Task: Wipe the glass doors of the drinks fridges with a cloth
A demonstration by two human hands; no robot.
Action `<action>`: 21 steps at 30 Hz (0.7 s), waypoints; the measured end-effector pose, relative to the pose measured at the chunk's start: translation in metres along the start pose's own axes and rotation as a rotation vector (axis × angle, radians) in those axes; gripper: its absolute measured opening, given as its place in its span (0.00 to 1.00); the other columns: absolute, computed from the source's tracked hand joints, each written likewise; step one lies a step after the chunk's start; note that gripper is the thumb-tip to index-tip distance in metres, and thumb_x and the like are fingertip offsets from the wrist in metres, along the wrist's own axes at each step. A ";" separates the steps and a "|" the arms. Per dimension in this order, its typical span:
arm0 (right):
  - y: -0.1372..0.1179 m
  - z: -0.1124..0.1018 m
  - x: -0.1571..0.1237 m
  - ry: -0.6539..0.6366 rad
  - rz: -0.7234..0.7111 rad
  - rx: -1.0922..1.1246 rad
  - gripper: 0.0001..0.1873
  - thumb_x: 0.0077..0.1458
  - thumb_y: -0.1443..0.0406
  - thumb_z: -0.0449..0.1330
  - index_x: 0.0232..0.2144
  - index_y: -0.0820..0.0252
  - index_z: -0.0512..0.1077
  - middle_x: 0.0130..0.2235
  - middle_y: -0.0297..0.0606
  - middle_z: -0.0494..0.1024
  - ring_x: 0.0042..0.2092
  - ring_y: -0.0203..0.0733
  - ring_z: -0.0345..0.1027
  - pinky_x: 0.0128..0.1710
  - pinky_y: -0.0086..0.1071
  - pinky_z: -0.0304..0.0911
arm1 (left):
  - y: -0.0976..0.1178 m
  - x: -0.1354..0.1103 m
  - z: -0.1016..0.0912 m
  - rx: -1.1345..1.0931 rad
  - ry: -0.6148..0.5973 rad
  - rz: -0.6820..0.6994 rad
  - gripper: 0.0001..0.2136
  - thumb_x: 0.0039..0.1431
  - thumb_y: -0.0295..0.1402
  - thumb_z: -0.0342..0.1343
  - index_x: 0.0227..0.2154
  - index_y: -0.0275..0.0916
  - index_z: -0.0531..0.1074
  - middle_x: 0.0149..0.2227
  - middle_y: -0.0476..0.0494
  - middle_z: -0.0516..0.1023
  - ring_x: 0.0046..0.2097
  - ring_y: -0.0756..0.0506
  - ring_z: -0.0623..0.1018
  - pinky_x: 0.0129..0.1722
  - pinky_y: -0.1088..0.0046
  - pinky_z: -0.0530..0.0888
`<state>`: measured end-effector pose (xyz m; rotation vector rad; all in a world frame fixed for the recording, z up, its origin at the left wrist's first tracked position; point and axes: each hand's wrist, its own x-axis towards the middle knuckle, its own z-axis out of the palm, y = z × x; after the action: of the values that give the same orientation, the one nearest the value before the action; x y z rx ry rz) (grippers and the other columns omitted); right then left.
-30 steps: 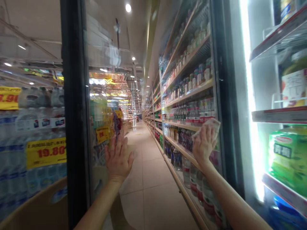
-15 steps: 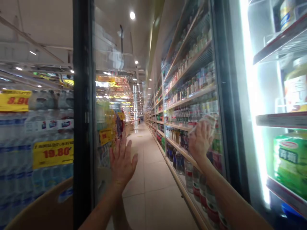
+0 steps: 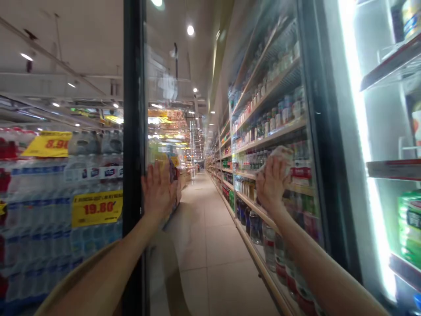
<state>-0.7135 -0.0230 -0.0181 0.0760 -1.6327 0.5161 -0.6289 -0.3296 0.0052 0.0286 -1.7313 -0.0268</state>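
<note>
A glass cooler door (image 3: pixel 200 245) with a dark frame (image 3: pixel 133 87) stands in front of me. My left hand (image 3: pixel 158 188) lies spread against the glass near the frame's left side, with nothing in it. On the right part of the pane, my right hand (image 3: pixel 272 182) presses a pale crumpled cloth (image 3: pixel 284 156) to the glass. The cloth shows above and beside the fingers; the palm side is hidden. A faint reflection of an arm appears in the lower glass.
Shelves of bottled drinks (image 3: pixel 268 127) and a tiled aisle floor (image 3: pixel 220 245) show in the pane. At left are stacked water bottles (image 3: pixel 36 210) with a yellow price sign (image 3: pixel 97 208). Lit cooler shelves (image 3: pixel 394 169) with a green pack (image 3: pixel 411 224) stand at right.
My left hand has slid left and up, toward the door frame. The right hand with the cloth has shifted slightly left and up. The whole view has turned a little to the left.
</note>
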 end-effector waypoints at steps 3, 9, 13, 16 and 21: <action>-0.055 0.005 -0.019 -0.070 -0.303 0.063 0.28 0.60 0.58 0.43 0.61 0.57 0.55 0.64 0.42 0.55 0.66 0.51 0.41 0.61 0.57 0.39 | 0.001 -0.005 0.001 0.018 0.034 0.012 0.26 0.62 0.41 0.39 0.62 0.37 0.51 0.66 0.35 0.46 0.67 0.36 0.45 0.62 0.49 0.45; -0.091 0.011 -0.029 -0.119 -0.728 0.189 0.26 0.59 0.59 0.46 0.60 0.50 0.57 0.62 0.33 0.59 0.66 0.43 0.42 0.65 0.50 0.31 | 0.001 -0.008 0.002 0.025 0.029 0.011 0.26 0.62 0.41 0.39 0.62 0.38 0.51 0.66 0.36 0.47 0.67 0.37 0.46 0.62 0.50 0.46; -0.046 0.008 0.018 0.009 -0.195 0.108 0.27 0.59 0.61 0.43 0.60 0.56 0.56 0.64 0.41 0.55 0.65 0.52 0.42 0.61 0.58 0.38 | -0.001 -0.007 0.004 0.000 0.032 0.007 0.27 0.62 0.42 0.40 0.62 0.37 0.52 0.66 0.35 0.48 0.67 0.37 0.46 0.62 0.49 0.46; -0.055 0.009 0.028 0.047 -0.062 0.117 0.28 0.59 0.60 0.42 0.61 0.59 0.55 0.64 0.43 0.53 0.66 0.55 0.41 0.60 0.62 0.39 | -0.001 -0.008 0.006 -0.019 0.041 0.014 0.27 0.62 0.43 0.39 0.62 0.37 0.52 0.65 0.35 0.48 0.67 0.36 0.46 0.62 0.47 0.45; -0.125 0.017 -0.013 -0.140 -0.708 0.200 0.25 0.61 0.59 0.42 0.59 0.52 0.58 0.64 0.32 0.56 0.66 0.44 0.41 0.64 0.53 0.37 | -0.002 -0.008 0.005 -0.013 0.033 0.016 0.27 0.62 0.42 0.39 0.62 0.37 0.52 0.66 0.35 0.47 0.67 0.37 0.46 0.62 0.49 0.45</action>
<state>-0.6845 -0.1443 0.0038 0.8219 -1.5560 0.1222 -0.6328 -0.3312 -0.0034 0.0053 -1.6979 -0.0258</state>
